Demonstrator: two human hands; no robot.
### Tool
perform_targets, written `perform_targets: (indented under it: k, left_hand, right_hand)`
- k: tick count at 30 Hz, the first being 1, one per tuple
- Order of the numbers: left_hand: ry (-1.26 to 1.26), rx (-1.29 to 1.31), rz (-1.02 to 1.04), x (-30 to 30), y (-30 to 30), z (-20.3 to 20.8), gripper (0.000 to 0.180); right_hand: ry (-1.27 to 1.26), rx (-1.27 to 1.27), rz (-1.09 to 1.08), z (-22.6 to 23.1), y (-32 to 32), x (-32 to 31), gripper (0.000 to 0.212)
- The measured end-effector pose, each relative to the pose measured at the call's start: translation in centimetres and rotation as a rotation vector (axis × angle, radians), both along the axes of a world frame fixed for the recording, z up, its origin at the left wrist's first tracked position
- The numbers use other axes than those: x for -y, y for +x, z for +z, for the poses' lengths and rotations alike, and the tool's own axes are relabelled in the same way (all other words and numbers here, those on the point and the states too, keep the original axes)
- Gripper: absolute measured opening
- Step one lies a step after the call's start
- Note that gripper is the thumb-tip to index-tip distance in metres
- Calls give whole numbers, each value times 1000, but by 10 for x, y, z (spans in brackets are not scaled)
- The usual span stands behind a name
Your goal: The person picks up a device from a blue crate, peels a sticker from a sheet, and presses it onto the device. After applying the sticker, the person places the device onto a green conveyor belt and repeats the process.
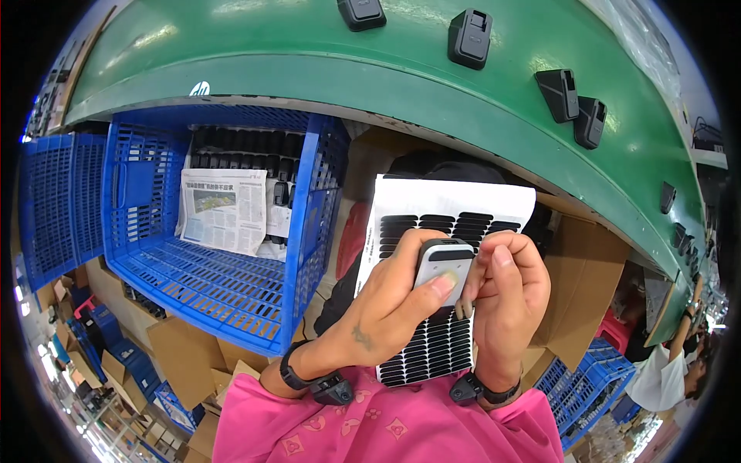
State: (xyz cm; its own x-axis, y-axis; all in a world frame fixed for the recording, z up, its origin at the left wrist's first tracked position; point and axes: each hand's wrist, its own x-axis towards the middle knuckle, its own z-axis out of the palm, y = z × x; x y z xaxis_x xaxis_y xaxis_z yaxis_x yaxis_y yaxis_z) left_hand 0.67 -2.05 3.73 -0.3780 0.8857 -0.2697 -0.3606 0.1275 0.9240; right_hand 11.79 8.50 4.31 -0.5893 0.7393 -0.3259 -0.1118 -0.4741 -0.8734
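Hands first: our left hand (pixel 390 312) is clamped around a small grey device (pixel 441 266), thumb pressed on its face, while our right hand (pixel 509 305) closes its fingertips on the device's right edge, pinching something too small to make out. Both hold it up near the centre of the view, in front of a white sheet of black oval stickers (pixel 436 339). Starting at the far left we see a blue plastic crate (pixel 54 208) tipped on its side, its contents hidden. Next to it a second blue crate (pixel 224 285) holds a folded newspaper (pixel 225 208) and rows of dark parts at the back, too many to count. Above runs a green conveyor belt (pixel 324 69) carrying four black casings in clear view; the nearest to us is one black casing (pixel 470 37). Brown cardboard boxes (pixel 181 359) crowd underneath. At the far right another person's white sleeve (pixel 664 378) shows beside one more blue crate (pixel 590 386).
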Motion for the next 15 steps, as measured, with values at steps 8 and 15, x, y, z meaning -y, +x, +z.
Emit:
perform_targets:
  k: [8, 15]
  left_hand:
    - [86, -232, 219, 31, -38, -29, 37]
    - [-580, -363, 814, 134, -195, -186, 54]
  right_hand:
    - [283, 249, 26, -1, -19, 1, 9]
    - [330, 362, -197, -37, 56, -74, 9]
